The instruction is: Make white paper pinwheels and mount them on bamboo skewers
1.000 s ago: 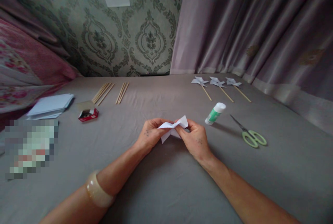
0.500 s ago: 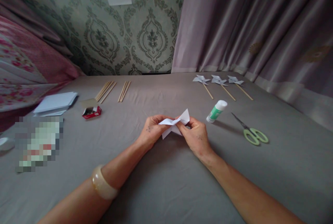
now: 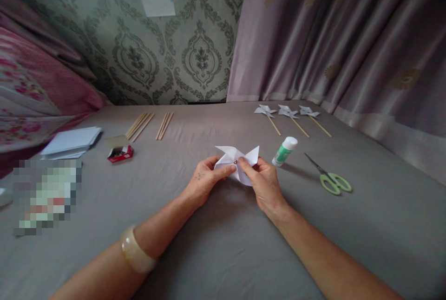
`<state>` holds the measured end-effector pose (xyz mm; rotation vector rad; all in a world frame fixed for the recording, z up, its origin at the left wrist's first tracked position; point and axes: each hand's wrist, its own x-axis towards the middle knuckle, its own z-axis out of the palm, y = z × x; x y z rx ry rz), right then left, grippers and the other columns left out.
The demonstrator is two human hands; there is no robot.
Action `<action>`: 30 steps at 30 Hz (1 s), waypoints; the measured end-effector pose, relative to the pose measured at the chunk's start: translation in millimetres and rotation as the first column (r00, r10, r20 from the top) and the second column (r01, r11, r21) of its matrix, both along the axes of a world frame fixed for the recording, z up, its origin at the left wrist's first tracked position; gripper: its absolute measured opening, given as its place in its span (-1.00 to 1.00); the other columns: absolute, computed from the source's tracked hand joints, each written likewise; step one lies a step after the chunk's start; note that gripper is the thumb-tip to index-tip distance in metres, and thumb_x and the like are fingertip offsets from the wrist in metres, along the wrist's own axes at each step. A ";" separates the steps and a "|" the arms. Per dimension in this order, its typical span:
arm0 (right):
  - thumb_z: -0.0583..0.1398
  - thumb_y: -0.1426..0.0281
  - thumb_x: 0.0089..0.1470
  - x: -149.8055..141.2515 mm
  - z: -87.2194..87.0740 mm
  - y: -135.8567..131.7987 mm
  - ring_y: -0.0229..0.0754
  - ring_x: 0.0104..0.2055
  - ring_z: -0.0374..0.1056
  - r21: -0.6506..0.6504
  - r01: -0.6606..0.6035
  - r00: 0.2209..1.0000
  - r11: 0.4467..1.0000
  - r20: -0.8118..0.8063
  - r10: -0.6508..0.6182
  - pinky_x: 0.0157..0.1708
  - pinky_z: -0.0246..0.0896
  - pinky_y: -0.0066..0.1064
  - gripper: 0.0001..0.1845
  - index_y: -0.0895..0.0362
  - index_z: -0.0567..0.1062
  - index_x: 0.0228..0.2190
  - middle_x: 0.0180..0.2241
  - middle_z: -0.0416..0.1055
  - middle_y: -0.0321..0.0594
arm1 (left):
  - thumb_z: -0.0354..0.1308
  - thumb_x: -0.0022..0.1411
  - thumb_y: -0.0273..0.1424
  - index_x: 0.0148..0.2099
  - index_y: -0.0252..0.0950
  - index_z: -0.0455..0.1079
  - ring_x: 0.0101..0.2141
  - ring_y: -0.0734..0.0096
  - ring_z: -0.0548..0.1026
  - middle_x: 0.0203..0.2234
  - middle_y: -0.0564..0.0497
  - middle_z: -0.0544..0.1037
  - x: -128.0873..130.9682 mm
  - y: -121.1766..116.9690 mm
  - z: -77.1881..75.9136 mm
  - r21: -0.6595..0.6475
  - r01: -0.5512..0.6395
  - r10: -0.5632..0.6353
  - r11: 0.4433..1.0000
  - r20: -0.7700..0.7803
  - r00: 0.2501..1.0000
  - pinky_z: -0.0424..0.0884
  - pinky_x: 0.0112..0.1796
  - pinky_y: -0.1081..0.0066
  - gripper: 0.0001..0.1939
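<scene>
Pinching a white paper pinwheel [image 3: 230,155]: the grip of left hand [image 3: 203,177] and right hand [image 3: 269,185], rear fingers largely hidden.

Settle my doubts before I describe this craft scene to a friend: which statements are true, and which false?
1. The left hand and right hand both hold a paper pinwheel. True.
2. The bangle is on the right arm. False: the bangle is on the left arm.
3. The glue stick is between the held pinwheel and the scissors. True.
4. The small red box is closed. False: the red box has its lid open.
5. Three finished pinwheels have sticks. True.
</scene>
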<state>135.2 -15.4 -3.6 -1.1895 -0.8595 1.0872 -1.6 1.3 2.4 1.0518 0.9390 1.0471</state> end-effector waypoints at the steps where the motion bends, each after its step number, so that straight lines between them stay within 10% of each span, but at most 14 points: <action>1: 0.32 0.14 -0.20 0.0 0.4 -0.4 -0.19 -0.45 0.39 -0.003 -0.010 1.000 1.000 0.008 0.010 -0.44 0.25 -0.38 -0.61 0.17 0.51 -0.39 -0.45 0.53 -0.20 | 0.41 -0.15 -0.30 -0.31 -0.36 0.51 -0.50 0.49 0.40 -0.50 0.01 0.54 0.7 -0.3 -0.7 -0.008 -0.014 0.014 1.000 0.008 1.000 0.24 -0.43 0.49 -0.67; 7: 0.34 0.25 -0.22 12.3 11.1 -0.6 -0.09 -0.19 0.40 0.157 -0.062 0.913 0.986 0.408 -0.008 -0.18 0.28 -0.27 -0.53 0.11 0.48 -0.19 -0.21 0.48 -0.13 | 0.39 -0.19 -0.34 -0.30 -0.36 0.51 -0.47 0.43 0.45 -0.50 0.01 0.56 -0.3 0.0 -2.1 -0.043 -0.039 0.041 0.998 0.066 0.997 0.30 -0.37 0.45 -0.67; 11: 0.32 0.20 -0.16 19.7 15.8 0.2 -0.06 -0.19 0.38 0.210 -0.132 0.819 0.969 0.574 -0.013 -0.15 0.25 -0.25 -0.73 0.12 0.56 -0.42 -0.28 0.48 -0.12 | 0.40 -0.19 -0.36 -0.35 -0.36 0.51 -0.50 0.47 0.43 -0.54 0.05 0.54 -1.4 -1.4 0.1 -0.023 -0.037 0.038 0.999 0.023 0.999 0.28 -0.40 0.47 -0.71; 19: 0.34 0.16 -0.20 20.1 13.6 2.2 -0.11 -0.38 0.44 -0.070 -0.218 0.976 0.974 -0.022 0.217 -0.29 0.28 -0.32 -0.67 0.19 0.61 -0.49 -0.49 0.55 -0.14 | 0.43 -0.20 -0.39 -0.22 -0.35 0.48 -0.42 0.41 0.49 -0.40 -0.02 0.59 -3.8 4.1 0.7 -0.026 -0.039 0.041 0.999 0.094 0.995 0.34 -0.30 0.42 -0.58; 30: 0.35 0.17 -0.17 16.4 8.9 3.7 -0.16 -0.33 0.43 0.023 -0.174 0.982 0.984 -0.071 0.176 -0.17 0.25 -0.28 -0.70 0.12 0.62 -0.42 -0.39 0.58 -0.20 | 0.40 -0.11 -0.40 -0.19 -0.36 0.52 -0.31 0.34 0.52 -0.34 -0.08 0.60 -1.3 4.0 -0.7 0.010 0.069 -0.069 0.998 0.252 0.965 0.35 -0.16 0.35 -0.64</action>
